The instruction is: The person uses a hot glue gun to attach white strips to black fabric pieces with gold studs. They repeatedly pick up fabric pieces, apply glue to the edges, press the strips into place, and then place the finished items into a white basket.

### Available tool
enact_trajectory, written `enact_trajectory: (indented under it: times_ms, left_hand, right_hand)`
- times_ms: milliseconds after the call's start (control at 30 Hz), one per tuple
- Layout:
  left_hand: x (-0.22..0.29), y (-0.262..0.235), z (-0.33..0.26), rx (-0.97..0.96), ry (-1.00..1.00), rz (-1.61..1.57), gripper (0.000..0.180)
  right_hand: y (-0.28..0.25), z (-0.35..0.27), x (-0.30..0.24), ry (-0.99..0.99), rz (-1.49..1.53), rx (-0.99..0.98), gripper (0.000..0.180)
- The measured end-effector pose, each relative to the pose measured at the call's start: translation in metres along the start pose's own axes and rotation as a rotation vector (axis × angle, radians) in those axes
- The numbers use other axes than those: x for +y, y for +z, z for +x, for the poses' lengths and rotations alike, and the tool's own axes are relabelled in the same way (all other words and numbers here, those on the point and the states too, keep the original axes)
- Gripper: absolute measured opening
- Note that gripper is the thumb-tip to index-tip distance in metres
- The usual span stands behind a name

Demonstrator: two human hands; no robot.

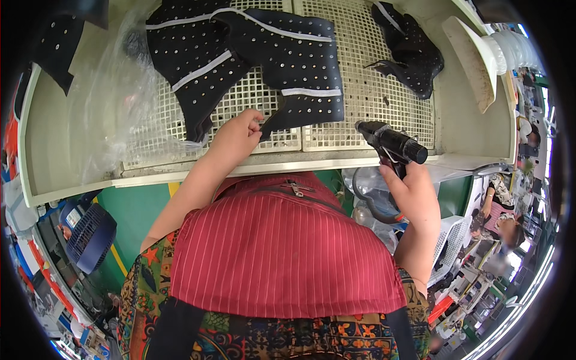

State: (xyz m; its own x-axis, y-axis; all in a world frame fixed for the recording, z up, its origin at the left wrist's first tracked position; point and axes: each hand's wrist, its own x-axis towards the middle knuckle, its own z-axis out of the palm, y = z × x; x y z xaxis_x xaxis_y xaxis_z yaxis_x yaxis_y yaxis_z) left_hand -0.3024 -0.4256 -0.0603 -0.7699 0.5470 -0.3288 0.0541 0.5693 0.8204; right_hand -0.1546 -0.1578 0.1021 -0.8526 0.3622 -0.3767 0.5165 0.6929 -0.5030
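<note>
My left hand (241,133) is at the tray's near side, its fingers curled together beside the lower corner of a black studded sheet (300,66). Whether they pinch that corner or something small, I cannot make out. The sheet carries rows of small pale dots and white strips, and lies on the white grid. In my right hand (416,189) is a black spray gun (393,143), gripped by its handle, with the nozzle pointing left over the grid's near right part. A second black studded piece (414,57), crumpled, rests on the grid farther right.
A pale, high-walled tray (54,141) surrounds the grid. Clear plastic film (114,90) covers its left part. Another black studded piece (60,45) hangs at the far left. A white duct hood (474,63) stands right. Below are a blue fan (90,237) and a grey hose (366,195).
</note>
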Motion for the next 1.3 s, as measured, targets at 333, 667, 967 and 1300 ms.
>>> enact_trajectory:
  times_ms: [333,667,967,1300]
  left_hand:
    - [-0.007,-0.002,-0.018,0.094,0.022,0.014,0.032]
    - [-0.015,-0.031,-0.023,0.361,0.015,0.023,0.025]
    - [0.032,-0.008,0.007,0.404,0.487,0.421,0.036]
    - [0.059,0.010,0.063,0.238,0.442,0.580,0.020]
  right_hand:
    - [0.039,0.004,-0.024,-0.231,0.191,-0.206,0.031]
    - [0.030,0.010,-0.011,-0.199,0.137,-0.127,0.032]
    - [0.003,0.012,0.036,-0.019,0.264,-0.018,0.027]
    - [0.003,0.080,0.127,0.285,0.836,-0.112,0.027]
